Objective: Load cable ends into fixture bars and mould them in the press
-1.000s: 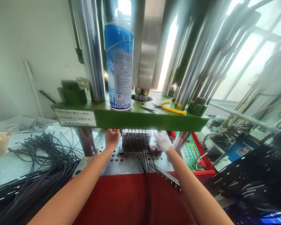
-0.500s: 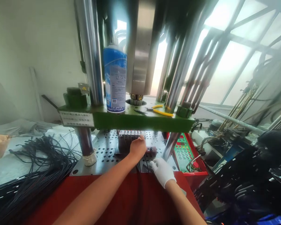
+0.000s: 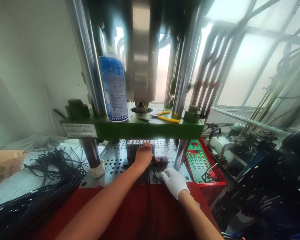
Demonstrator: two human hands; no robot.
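Note:
My left hand, bare, reaches to the right end of a dark metal mould block with a row of bright slots along its top. Its fingers are closed at the slots; what they grip is too small to make out. Black cables run from the block toward me over the front edge. My right hand, in a white glove, is low at the front right of the perforated metal plate. Its fingers are bent together beside the cables, their tips partly hidden. A small reddish block lies just beyond it.
The green press beam crosses above my hands, carrying a blue spray can and yellow-handled pliers. A bundle of black cables lies left. The control panel stands right, between steel columns and dark hanging material.
The view has shifted slightly, so the can and pliers appear farther left. My left hand stays at the slots, and my right hand stays low by the cables.

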